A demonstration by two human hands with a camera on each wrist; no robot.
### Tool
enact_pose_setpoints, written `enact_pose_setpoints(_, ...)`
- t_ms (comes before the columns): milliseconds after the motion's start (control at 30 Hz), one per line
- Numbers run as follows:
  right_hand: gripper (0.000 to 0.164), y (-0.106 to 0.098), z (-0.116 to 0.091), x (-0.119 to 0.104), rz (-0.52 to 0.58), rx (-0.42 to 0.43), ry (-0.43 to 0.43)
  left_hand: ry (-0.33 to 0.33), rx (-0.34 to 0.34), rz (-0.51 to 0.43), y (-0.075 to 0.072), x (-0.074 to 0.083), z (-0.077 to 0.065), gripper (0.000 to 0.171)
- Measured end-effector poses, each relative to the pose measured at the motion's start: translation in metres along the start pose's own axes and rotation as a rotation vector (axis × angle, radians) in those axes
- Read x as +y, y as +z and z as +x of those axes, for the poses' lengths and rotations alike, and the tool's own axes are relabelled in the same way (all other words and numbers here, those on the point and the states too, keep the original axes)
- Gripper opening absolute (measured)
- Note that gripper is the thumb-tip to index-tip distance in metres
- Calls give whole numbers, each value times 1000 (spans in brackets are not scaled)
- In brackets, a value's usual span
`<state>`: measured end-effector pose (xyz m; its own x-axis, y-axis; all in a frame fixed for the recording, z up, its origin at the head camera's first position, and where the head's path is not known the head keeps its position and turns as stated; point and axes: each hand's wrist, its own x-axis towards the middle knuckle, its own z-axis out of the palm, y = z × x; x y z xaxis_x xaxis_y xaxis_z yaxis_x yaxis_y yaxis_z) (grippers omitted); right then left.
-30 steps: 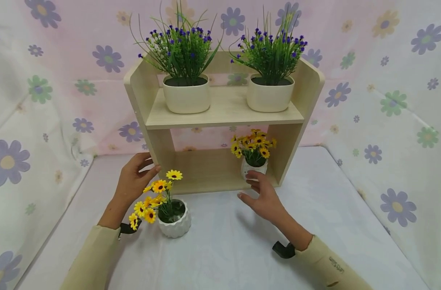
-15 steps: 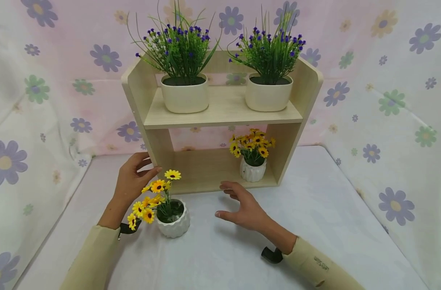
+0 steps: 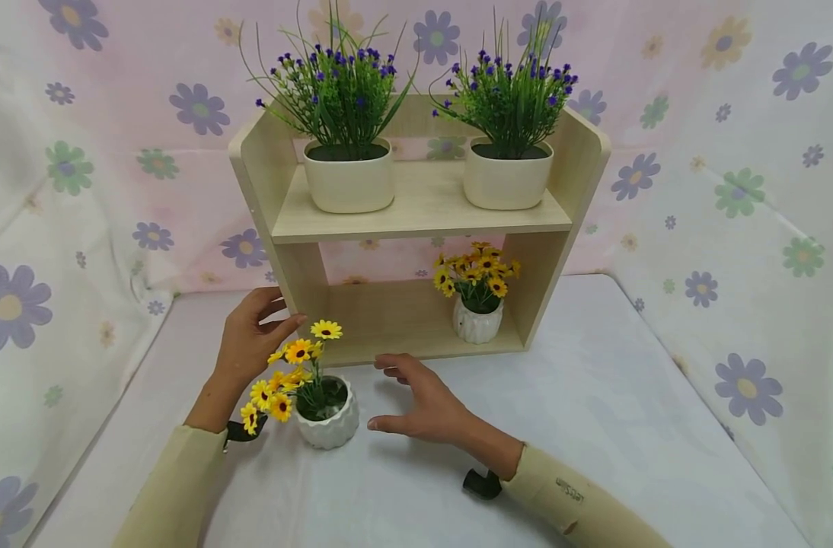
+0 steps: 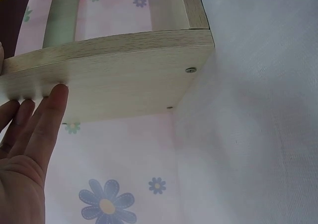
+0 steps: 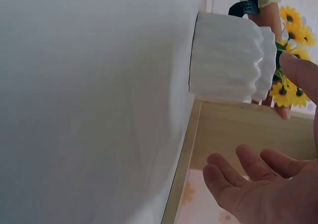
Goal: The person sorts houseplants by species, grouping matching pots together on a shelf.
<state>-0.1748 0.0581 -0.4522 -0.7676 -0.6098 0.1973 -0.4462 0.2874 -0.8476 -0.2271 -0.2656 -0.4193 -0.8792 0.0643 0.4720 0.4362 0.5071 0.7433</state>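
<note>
At the left side panel of the wooden shelf (image 3: pixel 422 236), my left hand (image 3: pixel 247 335) holds the panel, thumb at its front edge. In the left wrist view, its straight fingers (image 4: pixel 47 124) press the panel's outer face. A white ridged pot (image 3: pixel 329 426) with yellow daisies (image 3: pixel 289 377) leaning left stands on the table before the shelf. Right of this pot is my right hand (image 3: pixel 423 403), thumb and fingers spread and holding nothing. In the right wrist view the pot (image 5: pixel 228 57) appears beyond the spread fingers (image 5: pixel 253 162).
A second daisy pot (image 3: pixel 478 323) sits at the right of the lower shelf. On the upper shelf are two cream planters (image 3: pixel 351 183) with purple flowers and grass. White cloth covers the table (image 3: pixel 636 396); a flower-print curtain (image 3: pixel 752 152) surrounds it.
My right hand has left the daisy pot on the lower shelf and moved left and toward me, near the front pot. My left hand stays at the shelf's side panel.
</note>
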Motion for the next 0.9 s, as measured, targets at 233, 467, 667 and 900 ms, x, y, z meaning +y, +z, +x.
enact_pose_setpoints(233, 93, 19, 15, -10, -47, -69, 20, 22, 9, 5, -1, 0, -1, 48)
enact_pose_setpoints(467, 97, 34, 23, -16, -112, -92, -13, 42, 19, 18, 1, 0, -3, 51)
enact_pose_setpoints(667, 96, 42, 30, -17, -124, -91, 21, 51, 27, 0, 2, 1, -1, 45)
enact_pose_setpoints(900, 93, 48, 34, -20, -139, -72, 67, 47, 29, -1, 2, 0, -1, 43)
